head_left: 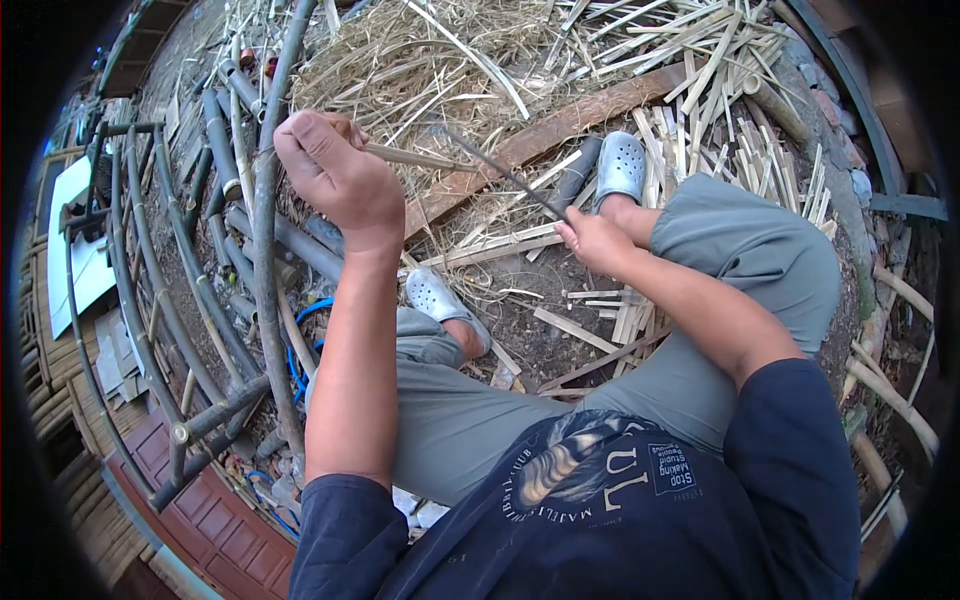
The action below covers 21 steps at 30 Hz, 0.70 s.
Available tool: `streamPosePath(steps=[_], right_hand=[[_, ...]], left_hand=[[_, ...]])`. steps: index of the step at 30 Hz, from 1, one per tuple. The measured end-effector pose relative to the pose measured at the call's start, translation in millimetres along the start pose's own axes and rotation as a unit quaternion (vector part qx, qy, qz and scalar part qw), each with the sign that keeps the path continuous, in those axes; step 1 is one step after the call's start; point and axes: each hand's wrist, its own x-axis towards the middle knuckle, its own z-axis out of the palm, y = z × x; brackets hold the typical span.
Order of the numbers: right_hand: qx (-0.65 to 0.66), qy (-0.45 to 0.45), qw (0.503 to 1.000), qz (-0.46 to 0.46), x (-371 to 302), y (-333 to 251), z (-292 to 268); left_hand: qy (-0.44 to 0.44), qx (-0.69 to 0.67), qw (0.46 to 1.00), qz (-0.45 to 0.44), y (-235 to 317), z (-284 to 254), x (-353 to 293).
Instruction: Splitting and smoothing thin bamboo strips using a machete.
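My left hand point(335, 185) is raised at the upper left, its fingers closed round a pale bamboo strip point(425, 159). The strip points to the right. In front of my right knee, my right hand point(597, 243) grips a long, thin dark blade, seemingly a knife point(510, 176), seen nearly edge-on. The knife slants up and left, and its far end passes close by the end of the strip; whether they touch I cannot tell. The knife's handle is mostly hidden in my fist.
A reddish-brown plank point(560, 135) lies between my feet and a heap of shavings point(385, 65). Split bamboo strips point(765, 165) pile up at the right. Bamboo poles point(268, 230) and a bamboo frame point(215, 425) stand at the left, near a blue hose point(297, 365).
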Motion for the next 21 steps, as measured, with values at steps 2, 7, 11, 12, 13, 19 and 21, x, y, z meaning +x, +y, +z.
streamPosePath(steps=[2,7,11,12,13,19,21], right_hand=[[-0.02,-0.032,0.999,0.024,3,4,6],[0.011,0.028,1.0,0.004,4,-37,-4],[0.048,0.014,0.999,-0.018,9,-38,-11],[0.049,0.02,0.999,-0.014,10,-30,-6],[0.01,-0.017,1.0,0.005,12,-18,3],[0.006,-0.063,0.994,0.092,9,-2,11],[0.042,-0.037,0.996,0.076,8,-27,-4]], left_hand=[[-0.001,0.001,1.0,-0.002,0,-1,-3],[0.006,0.001,1.0,-0.003,1,-5,1],[0.008,-0.003,1.0,-0.003,3,-2,0],[0.004,-0.009,1.0,-0.001,4,0,-1],[-0.014,-0.028,1.0,-0.001,3,-1,-1],[-0.053,-0.123,0.988,-0.078,1,-15,7],[-0.067,-0.167,0.975,-0.127,-1,-28,15]])
